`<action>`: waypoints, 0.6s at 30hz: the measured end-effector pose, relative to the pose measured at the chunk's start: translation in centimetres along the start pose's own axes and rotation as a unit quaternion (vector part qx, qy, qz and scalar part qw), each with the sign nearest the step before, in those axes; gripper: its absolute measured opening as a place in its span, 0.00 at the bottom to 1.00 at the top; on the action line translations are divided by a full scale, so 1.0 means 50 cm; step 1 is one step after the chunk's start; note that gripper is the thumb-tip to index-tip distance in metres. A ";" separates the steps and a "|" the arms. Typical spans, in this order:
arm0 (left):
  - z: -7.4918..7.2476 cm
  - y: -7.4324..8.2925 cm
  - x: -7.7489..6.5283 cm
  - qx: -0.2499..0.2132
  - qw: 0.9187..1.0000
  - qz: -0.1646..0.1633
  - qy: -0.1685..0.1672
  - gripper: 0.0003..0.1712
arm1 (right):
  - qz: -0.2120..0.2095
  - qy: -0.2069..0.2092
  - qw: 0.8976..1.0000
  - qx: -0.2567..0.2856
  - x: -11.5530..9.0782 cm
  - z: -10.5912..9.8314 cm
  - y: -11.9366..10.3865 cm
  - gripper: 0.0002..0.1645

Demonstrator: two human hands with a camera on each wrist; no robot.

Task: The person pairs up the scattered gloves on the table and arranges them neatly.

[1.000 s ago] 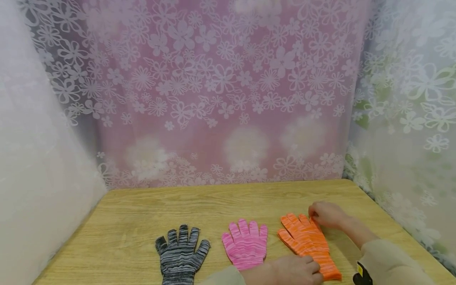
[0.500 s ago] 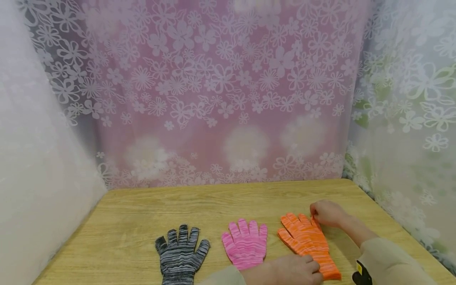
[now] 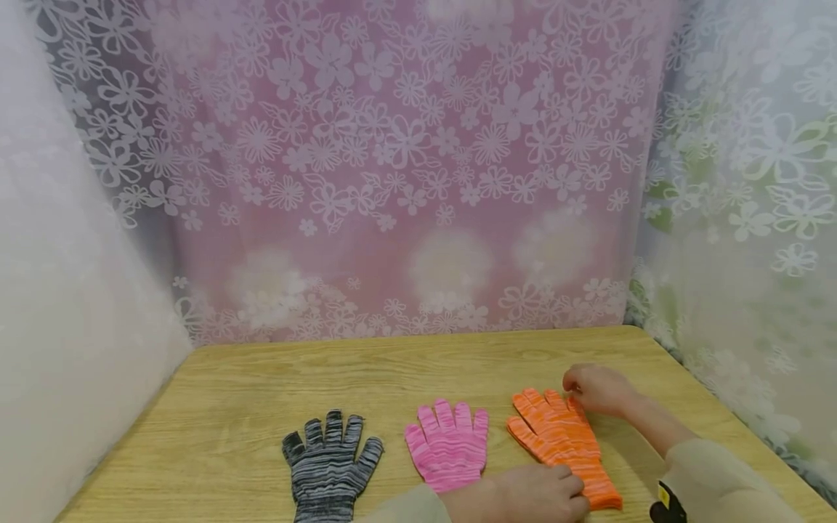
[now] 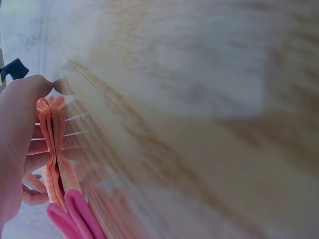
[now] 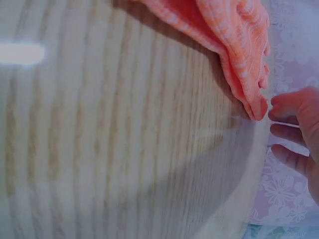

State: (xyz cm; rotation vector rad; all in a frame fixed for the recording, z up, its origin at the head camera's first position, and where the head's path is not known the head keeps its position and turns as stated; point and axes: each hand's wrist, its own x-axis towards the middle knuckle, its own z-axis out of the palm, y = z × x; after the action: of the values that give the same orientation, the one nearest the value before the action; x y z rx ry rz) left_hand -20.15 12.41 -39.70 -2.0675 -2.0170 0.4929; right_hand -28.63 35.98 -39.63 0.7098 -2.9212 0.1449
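An orange knit glove [image 3: 565, 436] lies flat at the right of the table, its fingers pointing away. My left hand [image 3: 530, 492] rests at its cuff end; in the left wrist view the fingers lie against the orange fabric [image 4: 48, 134], thumb stretched out toward the tabletop. Beyond the glove's outermost finger is my right hand [image 3: 598, 391]. The right wrist view shows those fingers loosely bent, a small gap between them and the glove's fingertip [image 5: 257, 107]. To the left lie a pink glove [image 3: 450, 444] and a black-and-grey glove [image 3: 331, 461], both with fingers spread.
The wooden table [image 3: 229, 407] carries the row of gloves. A pink flowered curtain [image 3: 418, 181] hangs behind its far edge, with pale sheets at both sides. My left forearm crosses over the pink glove's cuff.
My right hand has moved slightly up and left, and its fingers now sit just off the orange glove's fingertip. The left hand stays at the cuff; the head view has shifted a little.
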 end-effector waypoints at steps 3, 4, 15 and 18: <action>0.025 -0.006 0.033 -0.008 0.999 0.001 -0.038 0.18 | -0.026 -0.011 1.000 -0.002 0.001 -0.001 -0.004 0.09; 0.033 -0.006 0.037 -0.005 0.999 0.001 -0.039 0.18 | -0.032 -0.015 0.999 -0.003 0.000 -0.001 -0.005 0.10; 0.032 -0.004 0.028 0.001 1.000 0.004 -0.021 0.19 | -0.091 0.017 0.994 -0.060 -0.010 0.006 -0.006 0.11; 0.032 -0.004 0.028 -0.002 1.000 0.004 -0.021 0.19 | -0.088 0.013 0.995 -0.041 -0.012 0.004 -0.006 0.11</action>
State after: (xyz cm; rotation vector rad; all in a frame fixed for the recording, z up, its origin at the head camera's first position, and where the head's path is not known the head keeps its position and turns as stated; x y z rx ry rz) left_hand -20.93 13.68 -41.21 -2.0848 -2.0369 0.5387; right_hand -27.98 35.97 -39.92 0.9398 -2.8038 0.0163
